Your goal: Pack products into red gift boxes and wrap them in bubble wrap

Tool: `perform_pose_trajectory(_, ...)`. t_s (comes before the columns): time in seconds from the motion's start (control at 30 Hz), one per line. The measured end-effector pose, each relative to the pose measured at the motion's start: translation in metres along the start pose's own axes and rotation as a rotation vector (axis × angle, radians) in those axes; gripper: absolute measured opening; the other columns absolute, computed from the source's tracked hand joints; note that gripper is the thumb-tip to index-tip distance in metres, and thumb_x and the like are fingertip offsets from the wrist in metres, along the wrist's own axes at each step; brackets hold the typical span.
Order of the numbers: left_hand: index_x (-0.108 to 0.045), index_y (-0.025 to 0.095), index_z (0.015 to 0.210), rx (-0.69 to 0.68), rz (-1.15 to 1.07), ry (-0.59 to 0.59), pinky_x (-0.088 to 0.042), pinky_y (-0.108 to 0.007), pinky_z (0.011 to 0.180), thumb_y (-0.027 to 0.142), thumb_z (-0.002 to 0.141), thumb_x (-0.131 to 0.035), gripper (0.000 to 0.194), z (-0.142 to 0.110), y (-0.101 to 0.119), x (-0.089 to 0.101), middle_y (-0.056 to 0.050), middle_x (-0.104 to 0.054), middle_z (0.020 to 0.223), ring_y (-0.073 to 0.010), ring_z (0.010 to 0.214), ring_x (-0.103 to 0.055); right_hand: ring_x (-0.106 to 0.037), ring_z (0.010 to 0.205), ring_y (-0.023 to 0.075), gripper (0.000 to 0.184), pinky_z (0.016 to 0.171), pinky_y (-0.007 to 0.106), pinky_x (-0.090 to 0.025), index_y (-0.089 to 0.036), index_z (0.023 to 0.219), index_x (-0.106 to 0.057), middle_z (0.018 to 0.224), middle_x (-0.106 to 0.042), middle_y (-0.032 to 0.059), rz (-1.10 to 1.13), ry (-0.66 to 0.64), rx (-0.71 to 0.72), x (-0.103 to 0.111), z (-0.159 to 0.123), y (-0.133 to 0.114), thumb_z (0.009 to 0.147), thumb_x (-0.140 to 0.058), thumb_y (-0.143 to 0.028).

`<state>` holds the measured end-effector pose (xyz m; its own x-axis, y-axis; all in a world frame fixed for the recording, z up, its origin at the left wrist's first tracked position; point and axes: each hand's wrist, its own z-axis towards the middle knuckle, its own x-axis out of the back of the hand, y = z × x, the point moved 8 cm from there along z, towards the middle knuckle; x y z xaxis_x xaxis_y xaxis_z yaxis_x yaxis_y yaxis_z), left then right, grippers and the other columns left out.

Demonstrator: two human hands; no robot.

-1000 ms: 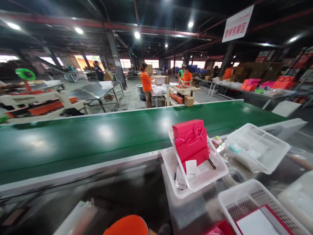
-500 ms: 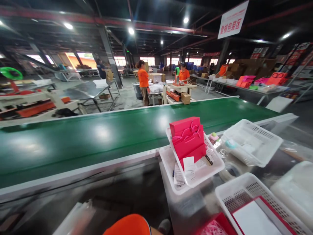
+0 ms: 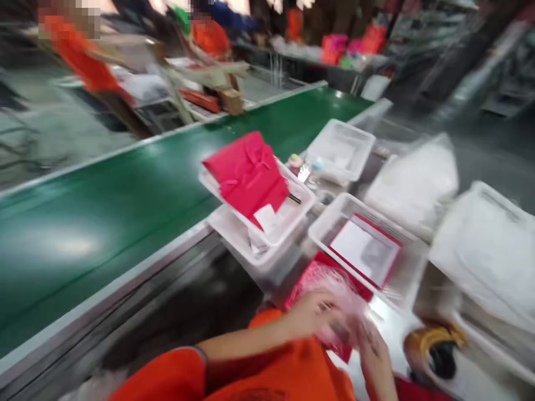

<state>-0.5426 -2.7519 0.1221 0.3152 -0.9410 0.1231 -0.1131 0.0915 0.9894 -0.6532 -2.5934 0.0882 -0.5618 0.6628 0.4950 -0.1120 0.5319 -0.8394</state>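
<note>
My left hand and my right hand come together low in the view, with fingers curled into a wad of pink shredded paper. Motion blurs both hands, and some fingertips are hidden in the strands. Beneath the paper is a red box, partly covered by my hands. Just beyond it, a white basket holds a red-edged box with a white sheet inside. To the left, red gift bags lie in stacked white baskets with a white slip.
A green conveyor belt runs along the left side. Another white basket stands at the back of the table. White plastic-wrapped stacks lie to the right, near a roll of tape. People in orange shirts are beyond the belt.
The view has swung down and to the right. My hands and forearms have come into sight at the pink shredded paper; earlier neither hand was visible.
</note>
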Motion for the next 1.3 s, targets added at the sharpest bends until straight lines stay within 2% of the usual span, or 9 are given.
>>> perform_pose_trajectory(0.1,-0.074,0.017,0.092,0.202,0.099,0.134,-0.052,-0.034,0.086,0.036,0.088,-0.055,0.027,-0.007,-0.045,0.017,-0.01,-0.073,0.098,-0.023,0.092,-0.067,-0.07,0.106,0.0316,0.06,0.096,0.048,-0.058,-0.021,0.103,-0.075,0.109,-0.076,0.0132,0.149,0.109,-0.063,0.024,-0.013,0.027,0.085,-0.055,-0.075)
perform_pose_trajectory(0.2,-0.071,0.017,0.083,0.333,0.184,0.127,-0.052,-0.034,0.083,0.033,0.084,-0.053,0.024,-0.017,-0.09,0.041,-0.007,-0.071,0.088,-0.0226,0.086,-0.066,-0.067,0.115,0.0306,0.047,0.104,0.05,-0.052,-0.021,0.115,-0.074,0.117,-0.075,0.0126,0.114,0.189,0.038,0.029,-0.018,0.022,0.092,-0.052,-0.056)
perform_pose_trajectory(0.33,-0.069,0.018,0.083,0.341,0.238,0.117,-0.053,-0.035,0.087,0.032,0.084,-0.053,0.021,-0.019,-0.113,0.042,-0.007,-0.071,0.091,-0.0223,0.089,-0.068,-0.051,0.138,0.0316,0.051,0.12,0.057,-0.033,-0.02,0.136,-0.064,0.142,-0.063,0.0127,-0.292,-0.082,0.272,-0.029,-0.02,0.007,0.086,-0.052,-0.02)
perform_pose_trajectory(0.43,-0.069,0.018,0.086,0.313,0.276,0.099,-0.053,-0.035,0.088,0.03,0.084,-0.054,0.02,-0.017,-0.114,0.035,-0.008,-0.07,0.093,-0.0218,0.089,-0.069,-0.028,0.152,0.0396,0.063,0.122,0.069,-0.015,-0.017,0.143,-0.057,0.157,-0.046,0.0141,-0.595,-0.382,0.232,-0.081,-0.023,0.029,0.08,-0.058,-0.012)
perform_pose_trajectory(0.67,-0.071,0.015,0.105,0.262,0.533,-0.138,-0.053,-0.033,0.092,0.024,0.094,-0.046,0.029,-0.006,-0.118,0.007,-0.012,-0.071,0.11,-0.0221,0.101,-0.069,-0.048,0.138,0.0308,0.045,0.111,0.045,-0.044,-0.013,0.137,-0.061,0.158,-0.045,0.0151,-0.824,-0.432,0.095,-0.101,0.001,0.051,0.096,-0.042,-0.015)
perform_pose_trajectory(0.8,-0.071,0.019,0.119,0.279,0.752,-0.422,-0.048,-0.037,0.105,0.016,0.092,-0.048,0.035,0.002,-0.133,-0.035,-0.012,-0.068,0.131,-0.0257,0.12,-0.064,-0.041,0.143,0.0379,0.053,0.108,0.056,-0.044,-0.008,0.14,-0.058,0.161,-0.036,0.0212,-0.87,-0.419,0.042,-0.109,0.015,0.057,0.093,-0.034,-0.004)
perform_pose_trajectory(0.97,-0.072,0.007,0.116,0.389,0.876,-0.456,-0.051,-0.049,0.098,0.008,0.087,-0.047,0.038,0.014,-0.151,-0.056,-0.026,-0.065,0.13,-0.0394,0.117,-0.065,-0.044,0.143,0.0345,0.046,0.106,0.05,-0.048,-0.014,0.133,-0.064,0.161,-0.039,0.0153,-0.75,-0.512,0.104,-0.123,0.013,0.065,0.089,-0.049,-0.01)
perform_pose_trajectory(1.13,-0.073,0.009,0.112,0.361,0.934,-0.469,-0.051,-0.046,0.096,0.016,0.092,-0.042,0.038,0.011,-0.139,-0.05,-0.026,-0.062,0.132,-0.0363,0.112,-0.067,-0.064,0.12,0.0246,0.04,0.1,0.036,-0.052,-0.018,0.124,-0.069,0.133,-0.068,0.0117,-0.628,-0.427,0.115,-0.102,0.013,0.064,0.092,-0.046,-0.013)
perform_pose_trajectory(1.3,-0.071,0.014,0.119,0.152,0.982,-0.484,-0.047,-0.044,0.102,0.019,0.097,-0.034,0.043,0.017,-0.115,-0.048,-0.018,-0.065,0.128,-0.0313,0.117,-0.061,-0.058,0.126,0.0238,0.044,0.109,0.041,-0.047,-0.018,0.132,-0.064,0.134,-0.064,0.0127,-0.512,0.064,0.208,-0.01,0.066,0.037,0.098,-0.037,-0.015)
